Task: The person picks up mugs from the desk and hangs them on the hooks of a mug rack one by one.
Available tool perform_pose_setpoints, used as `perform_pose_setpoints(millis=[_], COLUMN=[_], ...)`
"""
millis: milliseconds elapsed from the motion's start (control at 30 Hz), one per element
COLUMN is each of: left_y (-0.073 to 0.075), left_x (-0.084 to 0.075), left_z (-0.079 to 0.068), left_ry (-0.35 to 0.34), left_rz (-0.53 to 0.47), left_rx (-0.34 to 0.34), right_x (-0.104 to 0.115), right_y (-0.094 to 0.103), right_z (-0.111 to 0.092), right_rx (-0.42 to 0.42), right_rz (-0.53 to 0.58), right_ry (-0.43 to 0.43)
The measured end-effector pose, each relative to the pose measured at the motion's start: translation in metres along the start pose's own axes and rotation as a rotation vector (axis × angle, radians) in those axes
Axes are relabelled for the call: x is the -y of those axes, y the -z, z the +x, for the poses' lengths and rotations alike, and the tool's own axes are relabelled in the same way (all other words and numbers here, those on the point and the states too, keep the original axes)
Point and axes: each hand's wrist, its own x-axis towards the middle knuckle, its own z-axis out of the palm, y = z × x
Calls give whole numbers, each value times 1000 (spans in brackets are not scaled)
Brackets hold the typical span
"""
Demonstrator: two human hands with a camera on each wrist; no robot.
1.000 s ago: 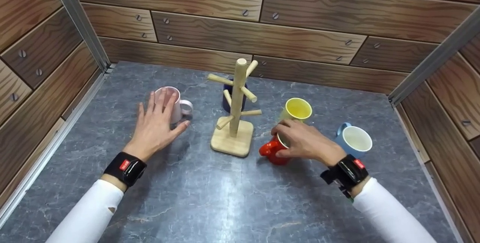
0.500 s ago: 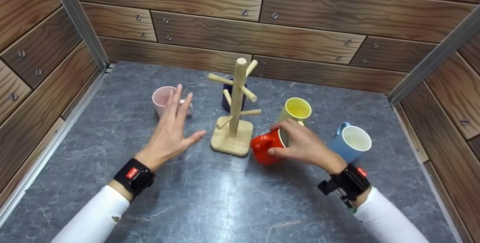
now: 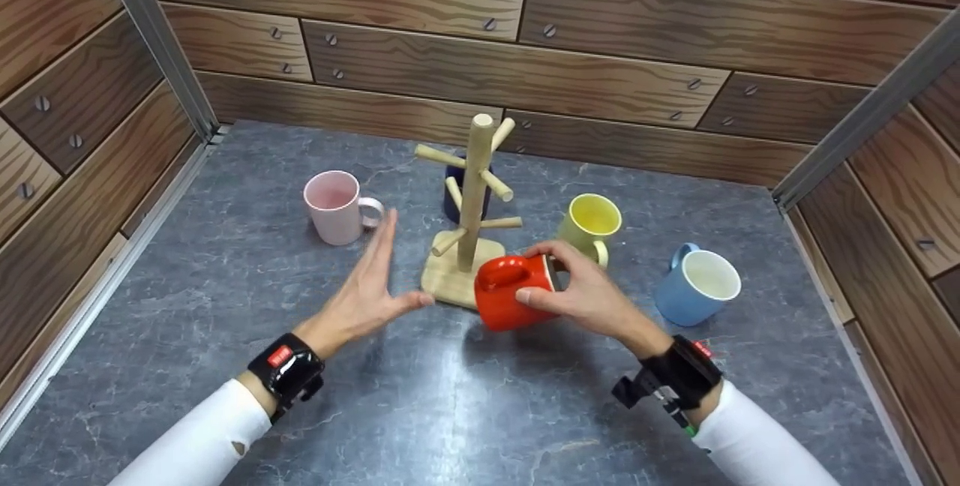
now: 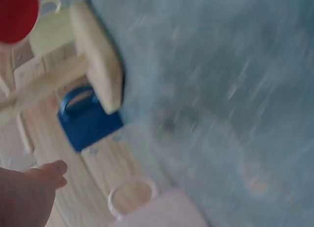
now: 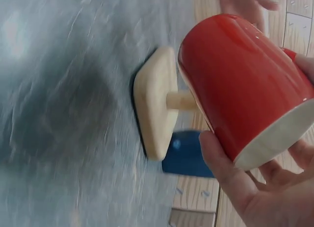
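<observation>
My right hand [image 3: 592, 295] grips a red mug [image 3: 510, 306] near its rim, thumb on one side and fingers on the other. The mug is tilted, its rim toward my palm and its base to the left; in the right wrist view the red mug [image 5: 240, 85] is off the table. It hangs in front of the wooden mug tree [image 3: 471, 201], partly covering its base. My left hand [image 3: 367, 287] holds nothing, its fingers straight and thumb spread, left of the mug tree. Close by its fingertips stands a pink mug [image 3: 337, 220], handle to the right.
A yellow mug [image 3: 581, 235] stands right of the mug tree, and a light blue mug [image 3: 686, 298] farther right. Behind the post, a dark blue mug [image 3: 452, 205] is partly hidden. Wood-patterned walls [image 3: 420, 66] border the grey table [image 3: 450, 411] at the back and sides.
My right hand has lifted the red mug off the table and carried it left, tipping it over. My left hand has drawn away from the pink mug, toward the right and nearer me.
</observation>
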Motion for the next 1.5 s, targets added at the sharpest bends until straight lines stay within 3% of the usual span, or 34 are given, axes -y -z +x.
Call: perform_pose_setpoints(millis=[100, 300, 367, 467, 600, 833, 1000, 1167, 1367, 1500], left_y=[-9, -25, -29, -34, -39, -37, -25, -13, -5, -2], left_x=[0, -4, -6, -8, -10, -7, -2, 3, 9, 12], left_z=[-3, -5, -7, -11, -12, -6, 0, 4, 9, 14], left_ry=[13, 37, 58, 63, 50, 38, 31, 73, 141, 138], left_rz=[-81, -436, -512, -496, -418, -327, -423, -532, -555, -569], left_rx=[64, 215, 262, 268, 212, 190, 203, 229, 249, 251], right_x=[5, 14, 17, 20, 21, 19, 22, 28, 31, 32], right_y=[-9, -28, -34, -40, -47, -52, -52, -51, -56, -58], right_z=[4, 9, 9, 10, 11, 15, 18, 18, 23, 26], right_rx=[10, 36, 52, 69, 73, 65, 124, 172, 144, 104], right_rz=[34, 48, 54, 56, 43, 46, 83, 94, 63, 85], right_ry=[-13, -9, -8, -9, -10, -30, -17, 12, 0, -2])
